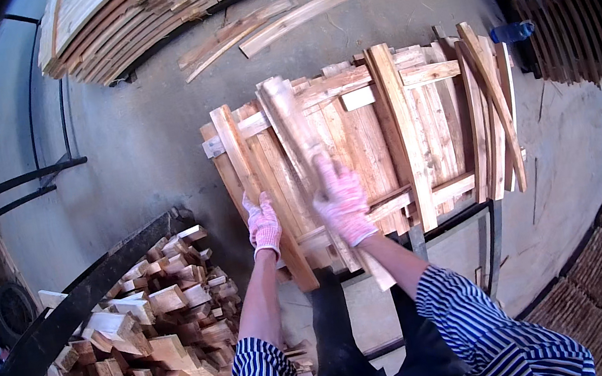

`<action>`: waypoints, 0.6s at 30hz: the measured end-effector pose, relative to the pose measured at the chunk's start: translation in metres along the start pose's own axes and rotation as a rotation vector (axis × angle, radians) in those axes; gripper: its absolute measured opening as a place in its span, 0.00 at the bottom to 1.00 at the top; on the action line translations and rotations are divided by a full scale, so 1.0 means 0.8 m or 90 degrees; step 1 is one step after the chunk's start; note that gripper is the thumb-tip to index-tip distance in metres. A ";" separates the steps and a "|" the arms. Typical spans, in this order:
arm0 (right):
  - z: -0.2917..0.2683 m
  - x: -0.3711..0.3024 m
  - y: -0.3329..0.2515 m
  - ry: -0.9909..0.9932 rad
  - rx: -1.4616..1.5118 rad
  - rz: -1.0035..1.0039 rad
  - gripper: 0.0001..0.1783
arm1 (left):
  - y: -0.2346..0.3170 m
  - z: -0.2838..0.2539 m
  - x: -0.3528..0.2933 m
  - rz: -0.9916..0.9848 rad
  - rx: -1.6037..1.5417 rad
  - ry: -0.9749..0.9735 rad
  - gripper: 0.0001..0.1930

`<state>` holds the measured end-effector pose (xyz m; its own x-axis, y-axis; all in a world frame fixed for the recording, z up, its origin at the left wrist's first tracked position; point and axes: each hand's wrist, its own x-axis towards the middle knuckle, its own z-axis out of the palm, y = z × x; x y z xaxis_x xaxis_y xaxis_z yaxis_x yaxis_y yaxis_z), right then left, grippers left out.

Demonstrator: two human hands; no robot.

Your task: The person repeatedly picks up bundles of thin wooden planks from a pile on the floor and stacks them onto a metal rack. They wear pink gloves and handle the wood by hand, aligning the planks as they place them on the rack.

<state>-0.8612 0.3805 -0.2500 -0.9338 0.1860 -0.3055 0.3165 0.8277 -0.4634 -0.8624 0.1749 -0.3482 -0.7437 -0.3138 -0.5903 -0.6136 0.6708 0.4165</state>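
In front of me lies a layer of planks (336, 136) side by side, with strips running across them. My left hand (264, 225), in a pink and white knitted glove, grips the edge of a narrow wooden slat (234, 145) at the left end. My right hand (343, 201), gloved alike, is closed on a second wooden board (281, 105), which is smeared by motion; its near end sticks out towards me. Further right, another slat (395, 112) lies across the layer, with a small pale block (358, 98) beside its far part.
A bin-like pile of short timber pieces (173, 347) fills the lower left behind a dark metal bar (92, 297). Loose slats (492, 113) lean at the right end. Stacked boards (174, 12) stand beyond, near loose floor boards (299, 18). A blue bottle (512, 32) is at right.
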 end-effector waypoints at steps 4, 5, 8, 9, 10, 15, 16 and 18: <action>-0.003 0.040 0.058 0.056 0.018 0.017 0.37 | 0.021 -0.002 -0.013 -0.019 -0.102 -0.020 0.38; 0.003 0.041 0.059 0.043 -0.022 0.028 0.34 | 0.023 -0.004 -0.014 -0.017 -0.109 -0.013 0.38; 0.031 0.026 0.045 0.026 0.075 -0.060 0.31 | 0.026 -0.016 -0.010 -0.049 -0.096 -0.040 0.37; 0.040 0.025 0.033 0.036 0.083 -0.078 0.31 | 0.031 -0.016 -0.007 -0.043 -0.124 -0.056 0.37; 0.044 0.031 0.026 -0.028 0.141 -0.093 0.30 | 0.037 -0.017 -0.006 -0.038 -0.107 -0.044 0.37; -0.002 0.044 -0.010 -0.357 0.244 0.055 0.32 | 0.005 -0.028 -0.009 -0.063 -0.060 -0.112 0.43; -0.009 0.043 0.007 -0.305 0.236 0.016 0.33 | 0.018 -0.022 -0.010 -0.102 -0.069 -0.099 0.41; -0.017 0.041 0.053 -0.125 0.208 -0.120 0.34 | 0.044 -0.012 -0.011 -0.064 -0.072 -0.176 0.46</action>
<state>-0.8808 0.4290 -0.2686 -0.9408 -0.0827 -0.3288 0.2097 0.6202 -0.7559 -0.8799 0.1950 -0.3216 -0.5871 -0.1688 -0.7917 -0.7170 0.5625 0.4117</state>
